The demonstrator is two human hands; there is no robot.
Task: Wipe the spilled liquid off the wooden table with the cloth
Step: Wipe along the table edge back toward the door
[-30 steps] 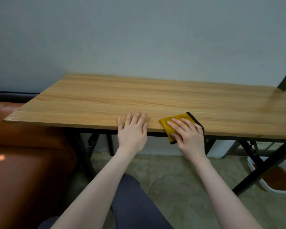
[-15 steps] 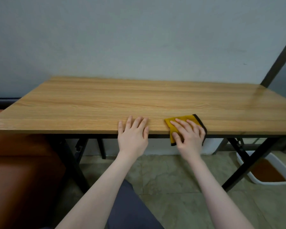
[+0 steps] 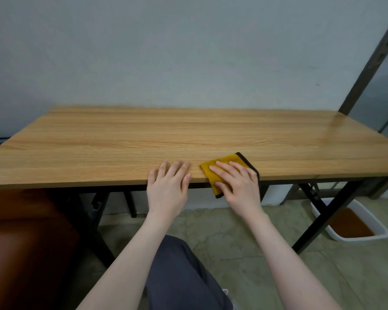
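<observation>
A folded yellow cloth (image 3: 230, 160) with a black hem lies at the near edge of the wooden table (image 3: 143, 139), hanging partly over it. My right hand (image 3: 238, 183) rests flat on the cloth, fingers spread, thumb against the overhanging part. My left hand (image 3: 168, 186) lies flat on the table edge just left of the cloth, holding nothing. I see no spilled liquid on the wood; a glossy sheen shows at the far right of the top.
The table stands against a pale wall on black folding legs (image 3: 316, 211). A brown leather seat (image 3: 25, 242) is at the left. A white tray (image 3: 354, 224) with brown contents sits on the tiled floor at the right. A dark metal post (image 3: 372, 57) rises at the right.
Both hands and the cloth stay in nearly the same place at the table edge. The camera has shifted, showing more of the table's right side.
</observation>
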